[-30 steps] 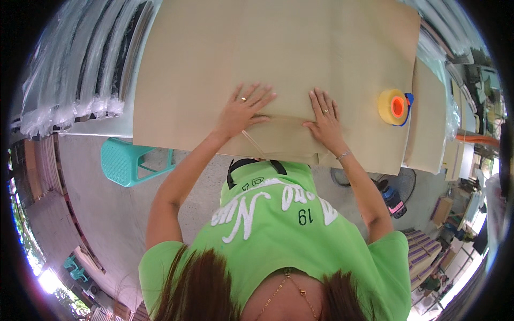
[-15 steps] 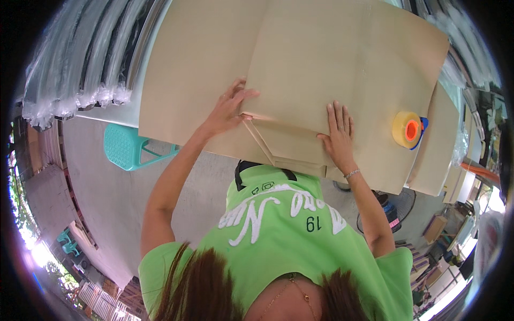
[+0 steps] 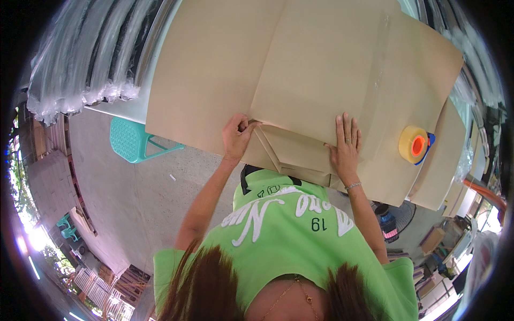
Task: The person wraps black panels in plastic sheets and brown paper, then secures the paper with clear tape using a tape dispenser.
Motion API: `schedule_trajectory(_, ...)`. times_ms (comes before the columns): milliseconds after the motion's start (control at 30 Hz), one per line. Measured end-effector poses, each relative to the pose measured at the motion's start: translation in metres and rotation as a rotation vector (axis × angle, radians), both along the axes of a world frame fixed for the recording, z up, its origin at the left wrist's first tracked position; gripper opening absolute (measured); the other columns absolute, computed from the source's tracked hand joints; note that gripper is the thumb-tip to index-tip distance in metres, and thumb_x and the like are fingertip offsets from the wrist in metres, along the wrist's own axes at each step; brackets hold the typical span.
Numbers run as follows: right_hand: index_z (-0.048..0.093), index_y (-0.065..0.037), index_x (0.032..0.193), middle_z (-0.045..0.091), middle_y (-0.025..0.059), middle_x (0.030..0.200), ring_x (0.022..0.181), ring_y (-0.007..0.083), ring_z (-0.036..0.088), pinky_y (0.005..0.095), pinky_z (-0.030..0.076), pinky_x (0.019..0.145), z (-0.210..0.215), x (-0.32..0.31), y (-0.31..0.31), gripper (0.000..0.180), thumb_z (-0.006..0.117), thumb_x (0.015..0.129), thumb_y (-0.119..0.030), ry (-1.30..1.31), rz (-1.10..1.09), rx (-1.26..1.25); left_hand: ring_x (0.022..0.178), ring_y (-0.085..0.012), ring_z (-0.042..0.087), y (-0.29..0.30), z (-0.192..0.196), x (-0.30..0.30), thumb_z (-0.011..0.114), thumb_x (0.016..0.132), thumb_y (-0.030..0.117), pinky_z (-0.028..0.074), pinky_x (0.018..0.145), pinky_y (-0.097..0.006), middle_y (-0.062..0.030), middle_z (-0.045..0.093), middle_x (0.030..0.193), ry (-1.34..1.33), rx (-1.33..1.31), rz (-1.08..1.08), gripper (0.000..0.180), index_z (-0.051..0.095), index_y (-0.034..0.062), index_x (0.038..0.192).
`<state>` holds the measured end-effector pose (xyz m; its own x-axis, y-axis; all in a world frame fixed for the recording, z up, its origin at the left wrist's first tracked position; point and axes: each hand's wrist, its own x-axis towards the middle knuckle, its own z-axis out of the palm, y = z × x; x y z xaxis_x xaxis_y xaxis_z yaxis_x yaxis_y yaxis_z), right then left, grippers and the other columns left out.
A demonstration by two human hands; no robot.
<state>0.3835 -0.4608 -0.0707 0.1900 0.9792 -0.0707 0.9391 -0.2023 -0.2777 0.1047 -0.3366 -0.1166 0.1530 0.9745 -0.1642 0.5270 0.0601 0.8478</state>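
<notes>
Head view: left hand [image 3: 237, 140] has gone from loosely spread to curled, apparently pinching the upper-left corner of the folded flap [image 3: 300, 150], mid-frame. Right hand [image 3: 347, 155] stays flat, pressing by the flap's right end. So flap's now steadied both sides. Brown sheet [image 3: 321, 69] spans upper centre, over white table [image 3: 131, 111]. Tape roll [image 3: 412, 144] on it, right; plastic-wrapped pieces [image 3: 96, 59] upper left; teal stool [image 3: 127, 139] left, on grey floor [image 3: 160, 195].
</notes>
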Motion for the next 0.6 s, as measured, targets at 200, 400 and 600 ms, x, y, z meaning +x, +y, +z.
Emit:
schedule_trajectory(200,0.022,-0.015,0.150,0.018,0.0048,0.156,0.143,0.0282,0.016,0.0443,0.014,0.115,0.002,-0.001,-0.001,0.088,0.069,0.075,-0.010,-0.022,-0.009,-0.059,0.056,-0.0072,0.043,0.002,0.006,0.002,0.078,0.071,0.004,0.039,0.053,-0.023,0.0006,0.049,0.063,-0.097,0.022,0.125,0.023,0.055,0.0030,0.075)
schedule_trajectory(400,0.021,-0.015,0.150,0.018,0.0053,0.156,0.143,0.0284,0.017,0.0455,0.015,0.115,0.004,-0.002,-0.002,0.087,0.067,0.076,-0.010,0.032,0.000,-0.004,0.082,-0.0214,0.062,-0.017,-0.010,-0.006,0.065,0.073,-0.001,0.052,0.072,-0.035,-0.0037,0.061,0.090,0.172,0.452,-0.258,0.016,0.061,0.0049,0.087)
schedule_trajectory(600,0.024,-0.014,0.149,0.020,0.0060,0.156,0.143,0.0279,0.017,0.0432,0.015,0.114,0.004,-0.001,-0.002,0.085,0.068,0.077,-0.014,-0.001,0.000,0.002,0.133,-0.0284,0.035,-0.029,0.033,0.000,0.064,0.068,0.012,0.020,0.114,-0.051,-0.0084,0.044,0.136,0.266,0.254,-0.745,0.066,0.048,0.0159,0.133)
